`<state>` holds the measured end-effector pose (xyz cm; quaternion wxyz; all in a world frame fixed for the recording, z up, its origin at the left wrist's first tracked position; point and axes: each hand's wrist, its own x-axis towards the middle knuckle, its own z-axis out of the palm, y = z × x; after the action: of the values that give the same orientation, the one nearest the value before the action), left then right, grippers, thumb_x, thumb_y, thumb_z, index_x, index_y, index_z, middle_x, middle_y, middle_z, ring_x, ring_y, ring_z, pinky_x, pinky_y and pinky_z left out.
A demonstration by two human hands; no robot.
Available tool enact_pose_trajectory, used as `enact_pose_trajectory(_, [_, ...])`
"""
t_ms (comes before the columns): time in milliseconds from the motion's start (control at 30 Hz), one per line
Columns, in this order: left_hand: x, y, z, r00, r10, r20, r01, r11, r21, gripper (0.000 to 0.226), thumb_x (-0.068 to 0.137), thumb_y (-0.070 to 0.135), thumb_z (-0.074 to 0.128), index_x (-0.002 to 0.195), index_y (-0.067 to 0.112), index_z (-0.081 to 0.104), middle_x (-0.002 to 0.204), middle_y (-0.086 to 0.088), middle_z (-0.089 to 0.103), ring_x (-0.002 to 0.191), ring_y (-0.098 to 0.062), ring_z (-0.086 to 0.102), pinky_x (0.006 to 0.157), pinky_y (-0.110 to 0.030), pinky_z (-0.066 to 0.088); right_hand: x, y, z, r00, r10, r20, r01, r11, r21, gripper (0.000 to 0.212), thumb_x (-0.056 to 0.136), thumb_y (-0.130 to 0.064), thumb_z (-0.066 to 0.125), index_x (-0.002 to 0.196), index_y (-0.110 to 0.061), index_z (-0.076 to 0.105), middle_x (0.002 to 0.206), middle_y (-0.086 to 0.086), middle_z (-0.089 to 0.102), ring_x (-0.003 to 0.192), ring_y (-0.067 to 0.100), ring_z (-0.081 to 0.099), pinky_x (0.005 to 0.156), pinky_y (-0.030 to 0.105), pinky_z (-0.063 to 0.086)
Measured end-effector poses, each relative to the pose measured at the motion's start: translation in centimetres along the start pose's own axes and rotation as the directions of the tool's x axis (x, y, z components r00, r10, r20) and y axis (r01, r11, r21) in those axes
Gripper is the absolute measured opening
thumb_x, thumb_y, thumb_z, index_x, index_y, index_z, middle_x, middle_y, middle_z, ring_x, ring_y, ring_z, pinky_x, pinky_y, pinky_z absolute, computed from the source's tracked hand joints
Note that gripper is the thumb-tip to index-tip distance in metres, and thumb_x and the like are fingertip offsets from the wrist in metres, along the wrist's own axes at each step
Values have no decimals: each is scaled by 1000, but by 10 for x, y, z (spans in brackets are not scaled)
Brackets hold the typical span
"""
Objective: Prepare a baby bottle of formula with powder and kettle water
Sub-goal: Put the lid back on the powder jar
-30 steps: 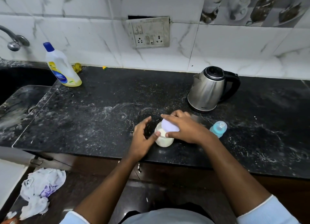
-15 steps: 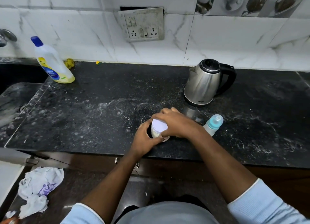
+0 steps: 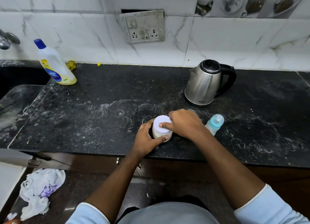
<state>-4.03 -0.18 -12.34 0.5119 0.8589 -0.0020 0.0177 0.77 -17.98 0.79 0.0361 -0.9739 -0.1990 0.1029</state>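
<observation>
Head cam: L hand (image 3: 147, 138) gripped jar (image 3: 159, 134) by its side, R hand (image 3: 184, 123) clasped lid (image 3: 161, 124) on top; bottle (image 3: 214, 124) stood just R, kettle (image 3: 205, 83) behind.

Pale lilac round lid (image 3: 161, 125) now sits on the small clear powder jar (image 3: 157, 134)
My right hand (image 3: 184, 123) lowered it flat; my left hand (image 3: 147, 140) has closed round the jar's side.

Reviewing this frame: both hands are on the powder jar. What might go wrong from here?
The baby bottle stands beside the right hand; a wrist swing may topple it. The powder jar, gripped by the left hand, sits near the front edge of the counter, so a slip while turning the lid might send it off.
</observation>
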Motion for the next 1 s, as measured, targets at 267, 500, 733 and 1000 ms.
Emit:
enact_pose_trajectory(267, [-1,2,-1,1000,-17,-8,17,1000,-5,73,74,31,94,136,41,56,119,19,60,118,0,53,101,-19,46,9,-4,19,973,-200,111,182,971,156,74,89,-36,73,154,-39,38,152,3,41,133,29,42,102,41,43])
enact_pose_trajectory(500, [0,0,0,1000,-11,12,11,1000,-8,74,66,52,86,134,38,59,122,8,66,121,-2,52,100,-23,48,13,5,24,949,-304,82,294,949,116,77,91,-47,70,157,-47,30,164,-2,26,133,25,34,106,40,40])
enact_pose_trajectory(733, [-1,2,0,999,-26,18,27,1000,-15,71,69,44,86,134,38,60,119,15,68,121,-3,53,95,-22,46,16,-4,34,965,-262,17,262,965,14,69,90,-55,66,152,-39,42,135,8,50,118,29,47,97,43,49])
enact_pose_trajectory(1000, [2,5,-6,1000,-16,14,15,999,34,80,70,30,96,141,30,59,112,21,61,118,-13,55,98,-31,52,20,-2,29,928,-374,4,369,914,-167,64,90,-62,58,144,-27,52,117,11,56,96,33,63,75,40,47])
